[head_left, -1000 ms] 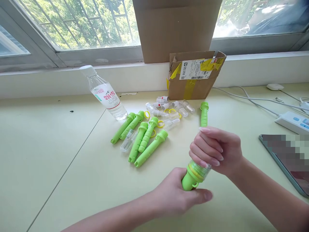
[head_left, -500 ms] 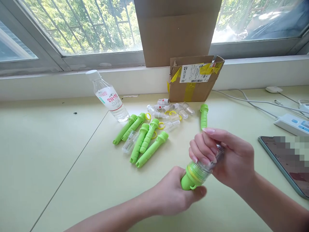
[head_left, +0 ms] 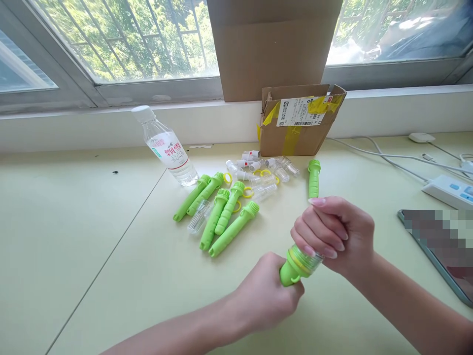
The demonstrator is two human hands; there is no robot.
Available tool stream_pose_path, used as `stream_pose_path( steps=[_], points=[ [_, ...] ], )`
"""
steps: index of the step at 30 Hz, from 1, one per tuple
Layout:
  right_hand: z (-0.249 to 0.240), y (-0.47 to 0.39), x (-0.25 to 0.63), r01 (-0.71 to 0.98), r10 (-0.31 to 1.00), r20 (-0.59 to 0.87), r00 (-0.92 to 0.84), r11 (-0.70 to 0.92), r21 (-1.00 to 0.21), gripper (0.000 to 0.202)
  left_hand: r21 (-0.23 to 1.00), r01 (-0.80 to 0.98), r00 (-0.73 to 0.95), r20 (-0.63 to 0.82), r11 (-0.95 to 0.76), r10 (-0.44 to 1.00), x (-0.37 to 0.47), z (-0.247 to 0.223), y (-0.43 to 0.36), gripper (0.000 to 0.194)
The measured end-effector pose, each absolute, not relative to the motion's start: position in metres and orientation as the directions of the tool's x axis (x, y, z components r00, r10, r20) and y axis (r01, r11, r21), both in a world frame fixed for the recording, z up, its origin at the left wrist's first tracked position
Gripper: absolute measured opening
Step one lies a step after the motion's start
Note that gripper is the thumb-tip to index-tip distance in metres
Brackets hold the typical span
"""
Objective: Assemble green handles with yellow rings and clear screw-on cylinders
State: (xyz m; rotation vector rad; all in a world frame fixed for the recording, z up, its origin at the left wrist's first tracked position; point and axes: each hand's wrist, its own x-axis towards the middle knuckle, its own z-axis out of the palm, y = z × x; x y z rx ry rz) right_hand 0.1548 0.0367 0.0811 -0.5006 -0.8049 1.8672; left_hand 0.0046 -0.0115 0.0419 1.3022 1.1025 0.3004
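Observation:
My left hand [head_left: 271, 291] is wrapped round a green plastic handle [head_left: 289, 274] with a ring loop near its threaded top. A yellow ring [head_left: 298, 261] sits at the joint between that handle and a clear ribbed cap [head_left: 316, 264]. My right hand [head_left: 334, 234] is closed over the cap and hides most of it. Just beyond the right hand stands another green handle [head_left: 314, 178], its near end covered by the fingers. Several loose green handles [head_left: 233, 229] lie left of my hands, with a clear ribbed cap [head_left: 200, 217] among them.
White-and-clear small parts [head_left: 254, 162] and yellow rings [head_left: 247, 192] lie behind the handles. A tilted-looking water bottle [head_left: 172, 153] stands at left. An opened cardboard box [head_left: 291, 133] is by the window wall. A phone [head_left: 439, 251] and power strip [head_left: 449, 191] with cables are at right.
My right hand has turned on the cap, its fingers now wrapped further over it. My left thumb has drawn in round the handle. The loose parts have stayed put.

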Motion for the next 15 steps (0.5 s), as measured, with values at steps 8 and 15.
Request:
stream_pose_path(
  steps=[8, 15],
  points=[
    [0.093, 0.023, 0.154, -0.597, 0.965, 0.068, -0.255, -0.101, -0.796, 0.053, 0.812, 0.573, 0.468, -0.211, -0.113, 0.858, 0.003, 0.038, -0.004, 0.017],
    [0.100, 0.008, 0.148, -0.557, 0.991, 0.075, -0.113, 0.000, -0.830, 0.054, 0.725, 0.646, 0.426, -0.083, -0.239, 0.901, 0.004, 0.030, 0.001, 0.017]
  ],
)
